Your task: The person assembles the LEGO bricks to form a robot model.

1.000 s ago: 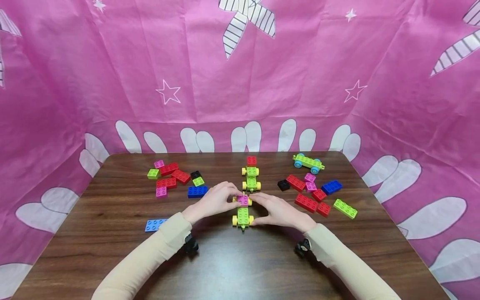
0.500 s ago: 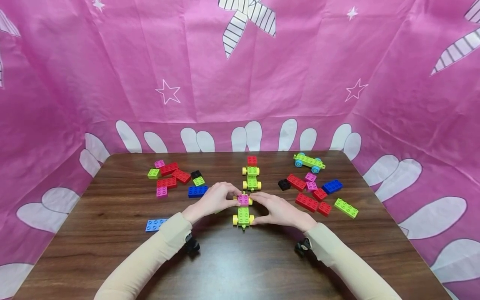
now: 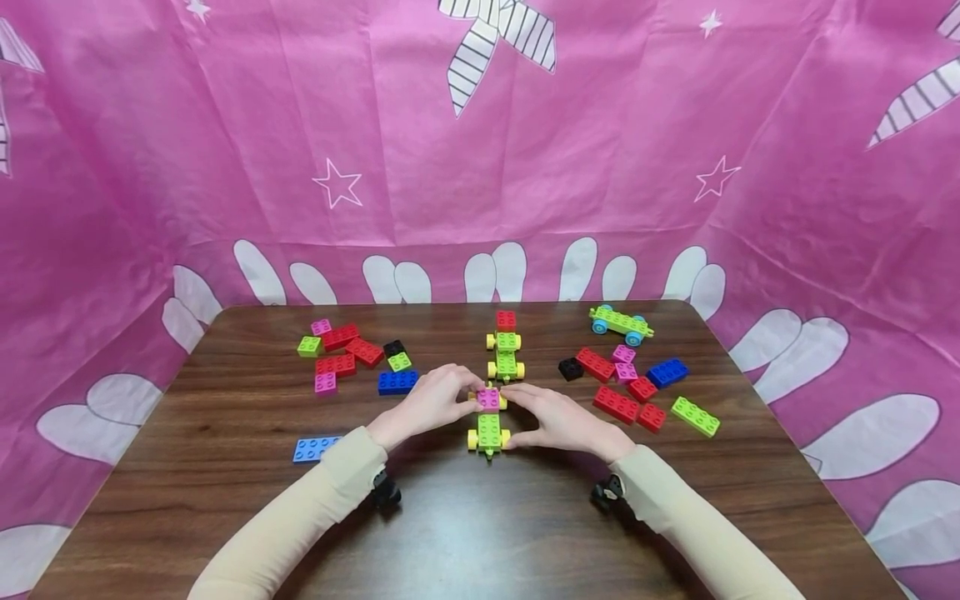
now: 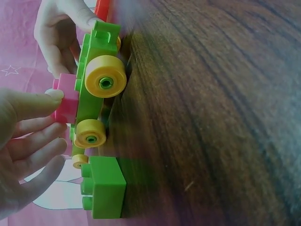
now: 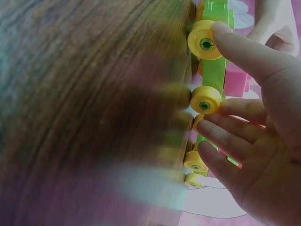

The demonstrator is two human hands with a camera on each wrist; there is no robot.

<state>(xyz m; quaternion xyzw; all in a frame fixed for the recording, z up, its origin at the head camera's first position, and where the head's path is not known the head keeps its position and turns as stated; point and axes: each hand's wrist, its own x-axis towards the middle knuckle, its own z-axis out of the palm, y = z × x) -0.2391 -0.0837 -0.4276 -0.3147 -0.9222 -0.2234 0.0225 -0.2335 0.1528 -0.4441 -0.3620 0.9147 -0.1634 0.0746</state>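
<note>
A lime-green toy car base (image 3: 489, 430) with yellow wheels stands on the table between the hands. On its far part sits a pink building brick (image 3: 488, 400), its studs facing up. My left hand (image 3: 433, 400) pinches this brick between thumb and fingers, clearly seen in the left wrist view. From the right, my right hand (image 3: 561, 423) holds the base, thumb at the near wheel (image 5: 205, 40) and index finger at the far wheel (image 5: 205, 100). Beside the left hand, a green brick (image 4: 106, 187) shows in the left wrist view; the head view hides most of it.
Farther back stands another green car base (image 3: 506, 363) bearing a red brick (image 3: 506, 321). Loose bricks lie left, including a dark blue brick (image 3: 397, 382) and a light blue brick (image 3: 313, 450). More bricks lie right, below a blue-wheeled car base (image 3: 621, 323).
The head view has shifted slightly. Both hands keep their places at the pink brick and the car base.
</note>
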